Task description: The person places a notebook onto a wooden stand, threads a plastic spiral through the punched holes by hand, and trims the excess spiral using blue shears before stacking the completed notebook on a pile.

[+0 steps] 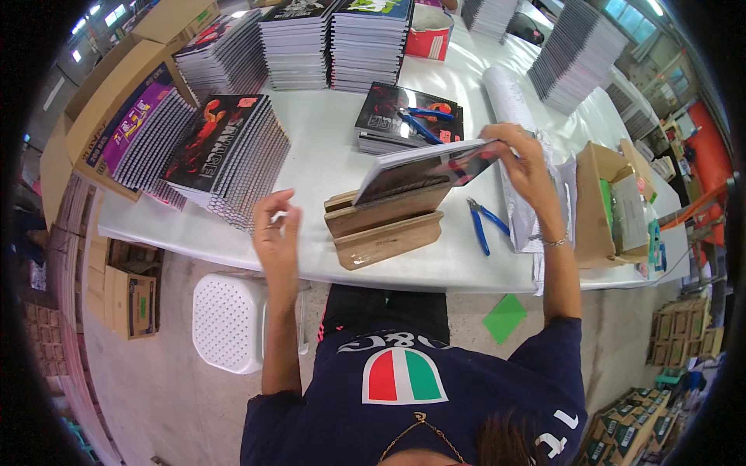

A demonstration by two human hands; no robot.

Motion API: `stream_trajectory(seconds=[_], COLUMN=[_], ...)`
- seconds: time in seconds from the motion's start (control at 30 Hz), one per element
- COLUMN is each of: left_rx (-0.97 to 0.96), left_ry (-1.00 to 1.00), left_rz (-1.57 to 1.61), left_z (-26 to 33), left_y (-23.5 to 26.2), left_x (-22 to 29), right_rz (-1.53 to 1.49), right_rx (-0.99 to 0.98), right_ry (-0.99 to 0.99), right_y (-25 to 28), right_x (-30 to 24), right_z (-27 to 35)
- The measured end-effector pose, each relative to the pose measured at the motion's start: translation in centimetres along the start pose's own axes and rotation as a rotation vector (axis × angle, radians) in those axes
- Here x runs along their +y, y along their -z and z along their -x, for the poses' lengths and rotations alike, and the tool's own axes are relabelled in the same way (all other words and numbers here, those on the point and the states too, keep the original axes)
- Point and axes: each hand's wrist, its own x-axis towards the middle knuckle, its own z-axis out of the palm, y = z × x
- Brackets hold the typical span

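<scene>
My right hand (525,159) pinches the upper right corner of a dark-covered spiral notebook (427,171). The notebook tilts over a brown wooden stand (388,241) with slots, its lower edge at or just above the wood; I cannot tell whether it sits in a slot. My left hand (277,233) is raised at the table's front edge, left of the stand, with its fingers loosely bent and nothing in them. Beside it rises a tall stack of black and red spiral notebooks (221,151). Blue-handled cutters (483,225) lie to the right of the stand.
Behind the stand, another pair of blue-handled pliers (423,120) rests on a low notebook pile (373,105). More notebook stacks (295,50) line the back. A large cardboard box (116,85) stands left, a smaller carton (594,206) right, beside a wrapped white roll (509,101). A white stool (228,322) is below.
</scene>
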Motion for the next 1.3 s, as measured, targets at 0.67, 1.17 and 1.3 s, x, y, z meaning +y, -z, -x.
stream_trajectory(seconds=[0.67, 1.17, 1.3], left_rx=[-0.292, -0.018, 0.009], left_ry=[-0.030, -0.254, -0.462], left_rz=[-0.042, -0.396, -0.551], left_z=[-4.9, -3.0, -1.2], left_y=[-0.7, -4.1, -5.5], left_x=[-4.9, -0.6, 1.1], right_rz=[1.034, 0.528, -0.198], right_rx=[0.217, 0.941, 1.064], right_ry=[-1.281, -0.937, -0.735], right_y=[2.5, 3.8, 4.6], right_x=[10.7, 10.3, 7.6], right_z=[23.5, 24.5, 21.3])
